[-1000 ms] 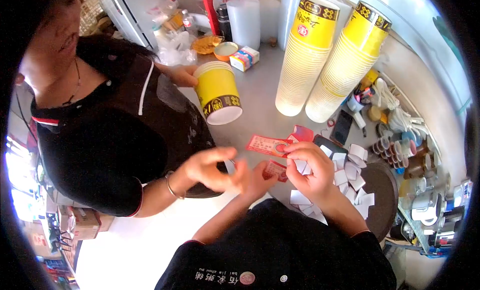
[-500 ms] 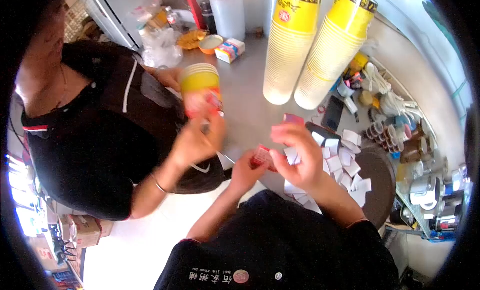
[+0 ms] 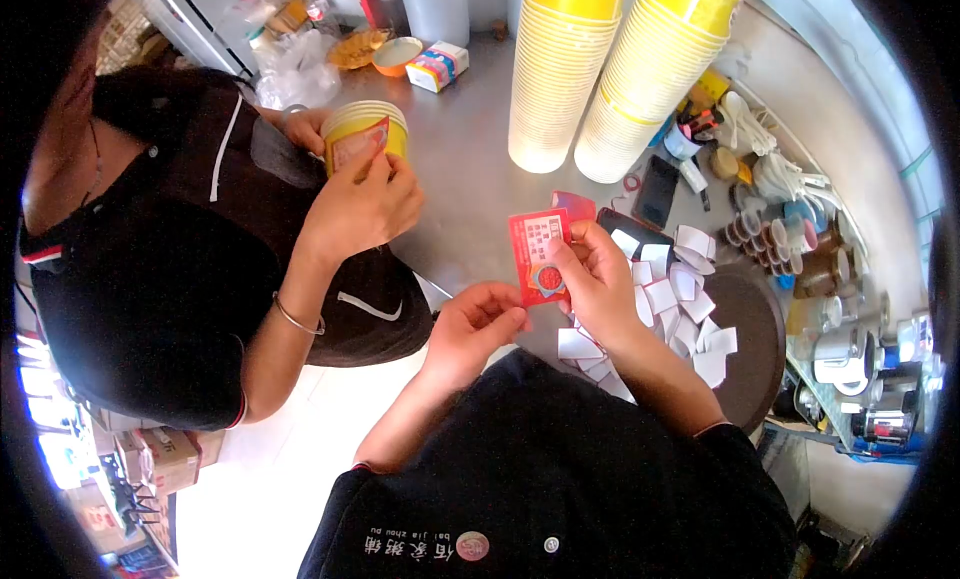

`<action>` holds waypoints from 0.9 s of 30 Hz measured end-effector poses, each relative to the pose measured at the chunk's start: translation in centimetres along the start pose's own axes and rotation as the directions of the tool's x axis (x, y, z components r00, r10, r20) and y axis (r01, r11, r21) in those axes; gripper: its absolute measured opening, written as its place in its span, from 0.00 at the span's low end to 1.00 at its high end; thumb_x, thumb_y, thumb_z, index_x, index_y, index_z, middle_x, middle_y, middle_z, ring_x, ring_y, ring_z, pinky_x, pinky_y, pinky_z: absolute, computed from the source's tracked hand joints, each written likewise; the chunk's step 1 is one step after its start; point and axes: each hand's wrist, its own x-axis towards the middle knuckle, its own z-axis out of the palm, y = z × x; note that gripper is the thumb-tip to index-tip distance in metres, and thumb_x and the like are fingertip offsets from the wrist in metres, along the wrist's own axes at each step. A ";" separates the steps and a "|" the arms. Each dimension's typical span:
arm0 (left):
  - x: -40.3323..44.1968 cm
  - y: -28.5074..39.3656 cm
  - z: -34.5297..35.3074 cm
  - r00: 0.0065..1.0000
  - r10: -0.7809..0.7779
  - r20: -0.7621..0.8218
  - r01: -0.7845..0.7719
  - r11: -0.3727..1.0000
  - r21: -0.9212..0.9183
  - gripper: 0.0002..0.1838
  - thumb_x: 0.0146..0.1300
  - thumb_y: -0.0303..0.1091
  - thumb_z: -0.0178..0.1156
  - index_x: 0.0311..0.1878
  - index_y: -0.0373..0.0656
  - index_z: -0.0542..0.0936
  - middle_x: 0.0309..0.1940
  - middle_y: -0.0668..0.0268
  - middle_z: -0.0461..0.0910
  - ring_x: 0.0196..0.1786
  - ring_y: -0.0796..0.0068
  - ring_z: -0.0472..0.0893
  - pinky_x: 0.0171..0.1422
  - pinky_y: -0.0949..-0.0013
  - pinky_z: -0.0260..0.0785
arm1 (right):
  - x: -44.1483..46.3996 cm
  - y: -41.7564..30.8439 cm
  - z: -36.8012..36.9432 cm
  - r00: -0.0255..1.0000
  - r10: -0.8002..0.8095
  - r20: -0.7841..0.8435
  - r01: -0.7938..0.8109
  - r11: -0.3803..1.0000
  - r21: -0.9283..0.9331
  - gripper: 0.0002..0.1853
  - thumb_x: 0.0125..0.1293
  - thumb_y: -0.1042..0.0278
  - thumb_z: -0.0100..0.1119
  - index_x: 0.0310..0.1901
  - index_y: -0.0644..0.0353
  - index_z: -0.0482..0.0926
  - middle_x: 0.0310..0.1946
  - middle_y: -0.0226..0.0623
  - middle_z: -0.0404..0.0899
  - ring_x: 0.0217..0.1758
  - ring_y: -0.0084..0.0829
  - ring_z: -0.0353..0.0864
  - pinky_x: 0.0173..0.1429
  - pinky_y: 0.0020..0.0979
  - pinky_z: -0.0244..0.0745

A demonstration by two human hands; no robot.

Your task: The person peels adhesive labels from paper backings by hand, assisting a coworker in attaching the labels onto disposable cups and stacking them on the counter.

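My right hand (image 3: 603, 287) pinches a red printed label (image 3: 538, 261) between thumb and fingers, its lettered face toward me. My left hand (image 3: 474, 329) is just below and left of the label's lower corner, with fingers loosely curled, thumb apart and nothing visible in them. Behind the label lies another red printed piece (image 3: 573, 205). Under and right of my right hand spreads a pile of curled white paper pieces (image 3: 690, 309), some with red edges. They lie partly over a round dark tray (image 3: 757, 324).
At left a co-worker holds yellow paper cups (image 3: 395, 129), one hand pressing a red label (image 3: 358, 144) to them. Two tall cup stacks (image 3: 560, 99) stand ahead. A phone (image 3: 656, 192), lids and spoons line the right wall. A small box (image 3: 438, 66) sits farther back.
The red label has come up, with my right hand now pinching it and my left hand off it. The co-worker's hand has brought a label against the cups. The view has shifted slightly.
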 end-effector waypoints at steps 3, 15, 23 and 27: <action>-0.2 0.2 0.6 0.999 0.027 -0.043 -0.029 0.999 -0.040 0.05 0.60 0.23 0.56 0.39 0.35 0.76 0.29 0.63 0.78 0.28 0.82 0.73 0.33 0.79 0.63 | -0.1 -0.1 0.1 1.000 -0.014 -0.013 0.014 1.000 0.001 0.07 0.68 0.67 0.53 0.40 0.60 0.70 0.25 0.31 0.77 0.16 0.14 0.66 0.15 0.18 0.56; -0.7 0.6 0.4 0.975 0.209 -0.072 -0.213 0.976 -0.050 0.04 0.60 0.21 0.58 0.39 0.35 0.77 0.32 0.66 0.79 0.34 0.81 0.77 0.40 0.77 0.70 | -0.9 0.7 0.0 0.867 -0.492 0.078 0.437 0.676 -0.594 0.18 0.53 0.73 0.66 0.47 0.59 0.74 0.36 0.35 0.77 0.33 0.27 0.78 0.32 0.25 0.70; -0.7 0.6 0.7 0.953 0.268 -0.139 -0.250 0.959 0.135 0.02 0.58 0.21 0.58 0.35 0.34 0.77 0.30 0.67 0.79 0.32 0.82 0.76 0.38 0.79 0.68 | -1.6 -0.4 -0.1 0.828 -0.417 0.374 0.534 0.791 -0.299 0.09 0.53 0.80 0.62 0.38 0.66 0.78 0.35 0.41 0.78 0.32 0.26 0.79 0.33 0.23 0.72; -0.5 0.6 0.7 0.914 0.385 -0.126 -0.291 0.841 0.457 0.02 0.52 0.21 0.61 0.30 0.36 0.78 0.25 0.69 0.78 0.28 0.85 0.73 0.34 0.79 0.66 | -1.7 -0.2 -0.3 0.845 -0.391 0.366 0.508 0.800 -0.318 0.07 0.54 0.82 0.60 0.36 0.67 0.78 0.33 0.38 0.78 0.30 0.21 0.77 0.31 0.20 0.70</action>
